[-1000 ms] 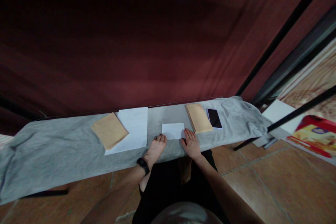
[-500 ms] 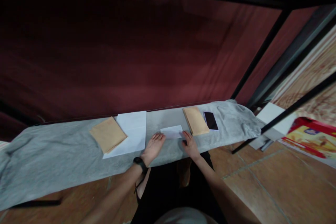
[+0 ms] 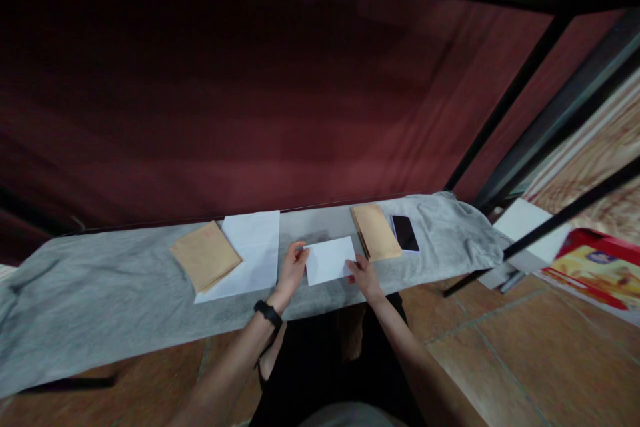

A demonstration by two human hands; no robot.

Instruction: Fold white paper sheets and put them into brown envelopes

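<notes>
A white sheet of paper [image 3: 330,261], small and apparently folded, is held between both hands over the grey cloth. My left hand [image 3: 293,270] pinches its left edge between thumb and fingers; a dark band is on that wrist. At the right edge, my right hand [image 3: 363,275] grips the paper, its thumb on top. Just beyond the right hand lies a stack of brown envelopes [image 3: 377,232]. To the left of my left hand is larger white paper [image 3: 257,247], partly covered by another stack of brown envelopes [image 3: 206,253].
A phone [image 3: 405,233] lies right of the right-hand envelopes. Grey cloth [image 3: 110,287] covers the long narrow bench against a dark red panel [image 3: 280,113]. Black metal bars [image 3: 510,103] rise at the right, near a white box [image 3: 525,223] and a red-and-yellow box [image 3: 600,267].
Earlier the paper lay as a narrow strip with my hands flat at its ends. Now its broader face shows, and my fingers have closed on both side edges.
</notes>
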